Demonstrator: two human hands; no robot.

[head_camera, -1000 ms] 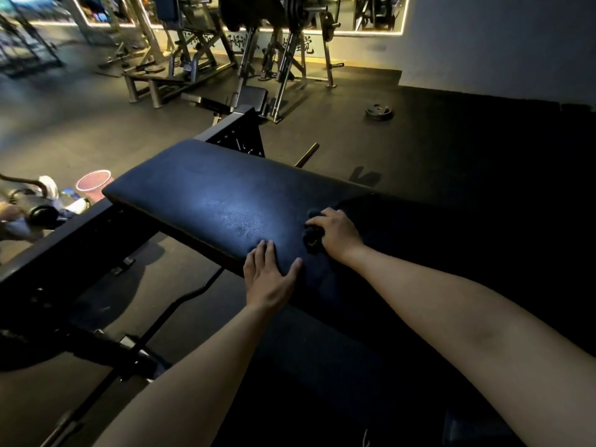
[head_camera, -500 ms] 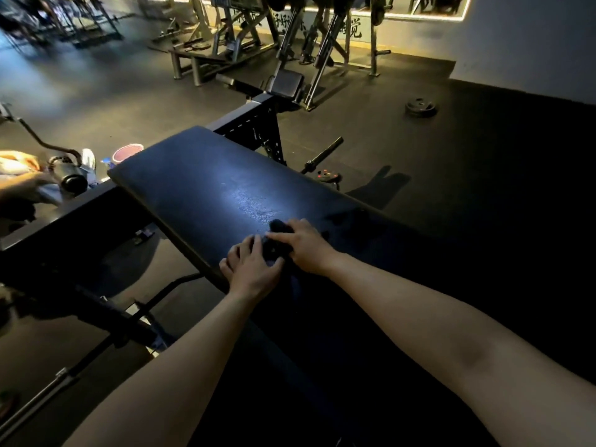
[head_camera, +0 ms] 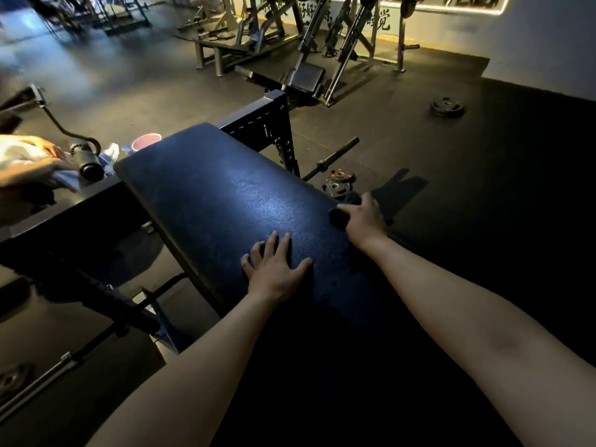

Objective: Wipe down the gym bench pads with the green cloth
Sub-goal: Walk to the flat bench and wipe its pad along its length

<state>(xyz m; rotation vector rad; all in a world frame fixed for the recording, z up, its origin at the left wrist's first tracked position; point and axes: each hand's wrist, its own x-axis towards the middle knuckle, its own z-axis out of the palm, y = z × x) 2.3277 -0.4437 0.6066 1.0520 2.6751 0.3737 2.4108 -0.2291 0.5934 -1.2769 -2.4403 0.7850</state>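
A dark blue bench pad runs from the middle of the view toward me, glossy where light hits it. My left hand rests flat on the pad with fingers spread. My right hand sits at the pad's right edge and grips a bunched cloth, which looks almost black in this dim light. Only a small wad of the cloth shows beside the thumb.
Another person's hands wipe a machine handle at the left. A pink cup stands behind the pad. A barbell and weight plates lie on the floor to the right, another plate farther back. A steel frame rises behind the pad.
My right hand has slid the cloth from the pad's middle out to its right edge. My left hand has flattened and spread on the pad, apart from the right.
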